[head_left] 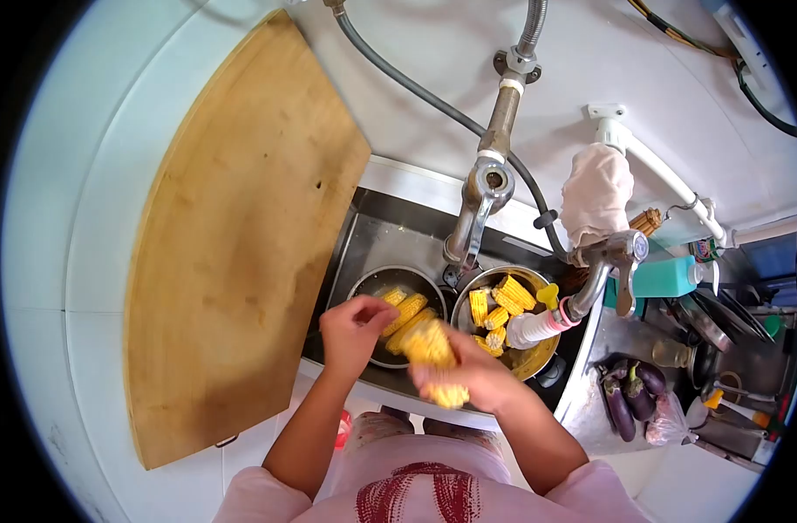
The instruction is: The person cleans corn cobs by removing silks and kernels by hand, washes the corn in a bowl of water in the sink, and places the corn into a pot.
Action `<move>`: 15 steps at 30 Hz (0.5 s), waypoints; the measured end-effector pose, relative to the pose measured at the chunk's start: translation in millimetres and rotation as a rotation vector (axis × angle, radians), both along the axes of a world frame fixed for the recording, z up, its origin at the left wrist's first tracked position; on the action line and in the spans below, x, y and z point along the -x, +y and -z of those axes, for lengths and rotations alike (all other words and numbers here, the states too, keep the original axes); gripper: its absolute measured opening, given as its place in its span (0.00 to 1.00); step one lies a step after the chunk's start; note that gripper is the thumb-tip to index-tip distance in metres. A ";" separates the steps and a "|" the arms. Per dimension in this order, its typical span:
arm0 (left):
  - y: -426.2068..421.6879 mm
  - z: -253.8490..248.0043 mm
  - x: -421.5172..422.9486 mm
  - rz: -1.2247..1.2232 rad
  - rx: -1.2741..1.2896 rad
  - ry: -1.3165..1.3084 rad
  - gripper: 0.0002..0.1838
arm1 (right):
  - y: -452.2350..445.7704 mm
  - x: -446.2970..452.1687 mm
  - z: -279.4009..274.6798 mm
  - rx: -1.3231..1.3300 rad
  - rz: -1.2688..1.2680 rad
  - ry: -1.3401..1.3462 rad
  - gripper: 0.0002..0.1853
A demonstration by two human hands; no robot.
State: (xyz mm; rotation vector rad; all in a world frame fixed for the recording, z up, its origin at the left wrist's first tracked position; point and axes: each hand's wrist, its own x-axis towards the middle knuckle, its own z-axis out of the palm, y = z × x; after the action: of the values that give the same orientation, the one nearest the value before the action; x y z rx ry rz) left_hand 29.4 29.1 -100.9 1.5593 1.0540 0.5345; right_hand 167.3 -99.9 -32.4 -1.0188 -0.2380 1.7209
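Note:
My right hand [475,375] is closed around a yellow corn cob [429,344], smeared by motion; kernels show above and below my fingers, and I cannot tell if this is one piece or two. My left hand [350,329] hovers over the left rim of a dark round pot [353,293], its fingertips pinched together; what they hold, if anything, is too small to make out. Several corn cobs [405,315] lie in that pot. To its right, a metal pan [547,353] contains several short corn pieces [514,295]. Both vessels stand in the steel sink [390,235].
A large wooden board [241,227] leans along the left wall. Two taps, one [488,187] above the sink and another [621,253] with a white sleeve [534,329] over the pan, reach in. Eggplants [638,401] and a teal bottle [664,277] are on the right.

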 end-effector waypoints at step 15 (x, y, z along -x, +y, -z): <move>-13.0 267.5 15.8 0.619 -0.594 1.240 0.33 | -9.8 7.9 81.1 0.129 0.347 -0.071 0.24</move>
State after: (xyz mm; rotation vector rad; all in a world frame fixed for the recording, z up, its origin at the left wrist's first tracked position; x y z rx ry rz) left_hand 13.6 16.1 -368.4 2.7121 1.2050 -0.7454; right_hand 159.4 -109.7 -113.5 -1.1435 0.0075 1.4003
